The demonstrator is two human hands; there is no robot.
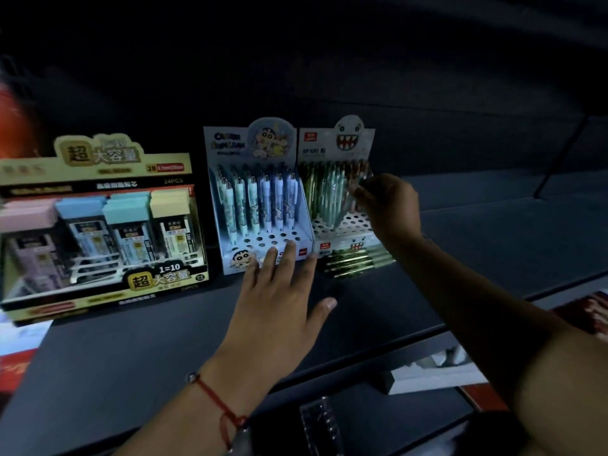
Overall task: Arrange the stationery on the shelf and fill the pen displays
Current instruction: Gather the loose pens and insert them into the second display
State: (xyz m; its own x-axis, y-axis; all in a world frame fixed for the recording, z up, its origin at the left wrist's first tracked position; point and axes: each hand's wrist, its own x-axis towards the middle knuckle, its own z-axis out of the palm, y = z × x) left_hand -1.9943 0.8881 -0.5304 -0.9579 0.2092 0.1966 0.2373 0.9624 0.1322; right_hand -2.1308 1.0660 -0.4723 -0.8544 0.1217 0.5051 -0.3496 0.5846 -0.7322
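Two pen displays stand side by side on the dark shelf [138,350]. The blue cartoon display [253,199] holds several blue and white pens, with bare holes in its front row. The monster-face display [332,189] to its right holds several green pens. My right hand [388,205] pinches a pen [345,202] at the right side of that display, its tip down near the holes. Several loose green pens [355,261] lie on the shelf before it. My left hand [279,297] is spread flat, its fingertips touching the blue display's front.
A large box of lead refills [98,225] with pastel caps fills the shelf's left side. A lower shelf shows a clear ruler [320,422] and a white block [431,373]. Red packaging [589,311] sits at the right edge.
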